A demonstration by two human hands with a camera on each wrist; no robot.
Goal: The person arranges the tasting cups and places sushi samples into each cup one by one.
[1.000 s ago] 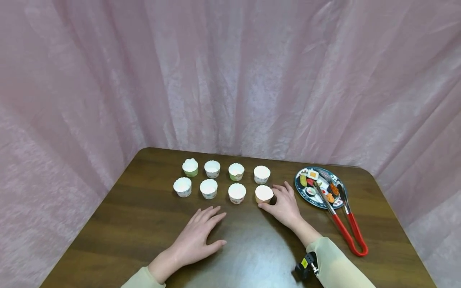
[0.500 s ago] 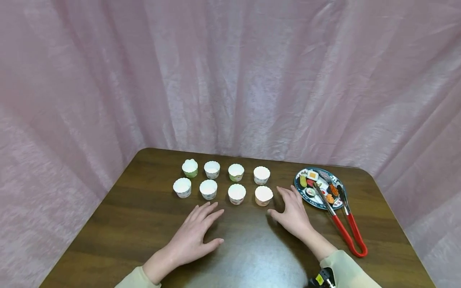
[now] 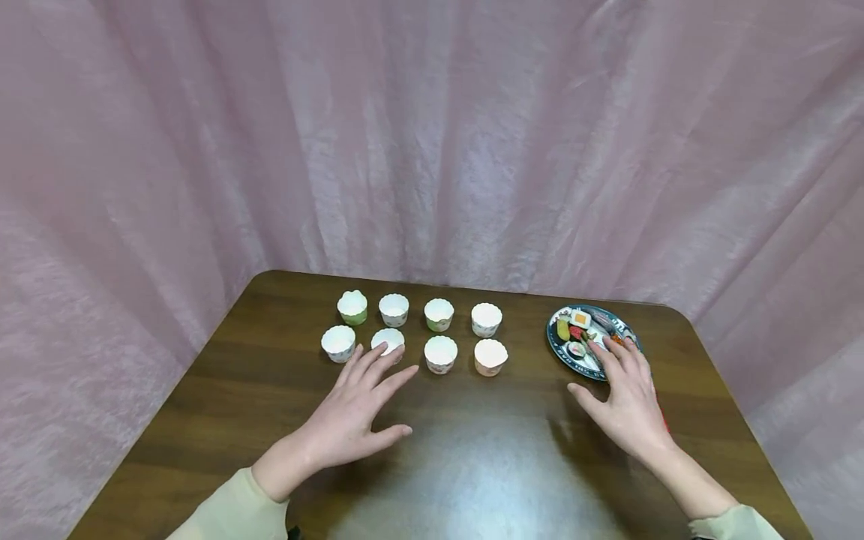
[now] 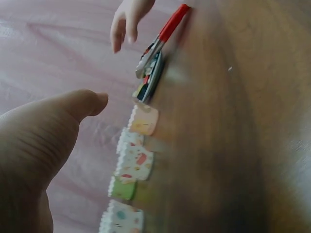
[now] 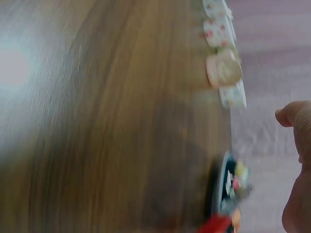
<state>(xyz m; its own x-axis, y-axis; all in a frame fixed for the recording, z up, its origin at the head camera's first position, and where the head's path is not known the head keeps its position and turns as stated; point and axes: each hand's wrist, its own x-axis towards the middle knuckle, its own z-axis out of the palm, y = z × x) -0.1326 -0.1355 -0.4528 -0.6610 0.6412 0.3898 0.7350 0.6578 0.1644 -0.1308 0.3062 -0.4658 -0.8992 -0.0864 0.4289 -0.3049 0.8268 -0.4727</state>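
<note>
My right hand [image 3: 624, 405] is spread in the air over the near side of a patterned plate [image 3: 563, 358] and holds nothing. It hides most of the red-handled tongs [image 4: 173, 23], which lean on the plate in the left wrist view. Small sushi-like pieces, such as a yellow-topped white one [image 3: 580, 319], lie on the plate. My left hand [image 3: 344, 424] hovers with fingers spread, its fingertips overlapping a white paper baking cup [image 3: 388, 339] in the head view. At the front row's right end stands a peach baking cup [image 3: 490, 358], apart from both hands.
Several paper baking cups stand in two rows across the table's far half, including a green one [image 3: 352, 309] at the back left. The brown wooden table [image 3: 466, 457] ends at a pink curtain [image 3: 432, 142] behind it.
My right hand lets go of the peach baking cup and moves right to the plate, fingers spreading. My left hand rises slightly and shifts a little left and forward.
</note>
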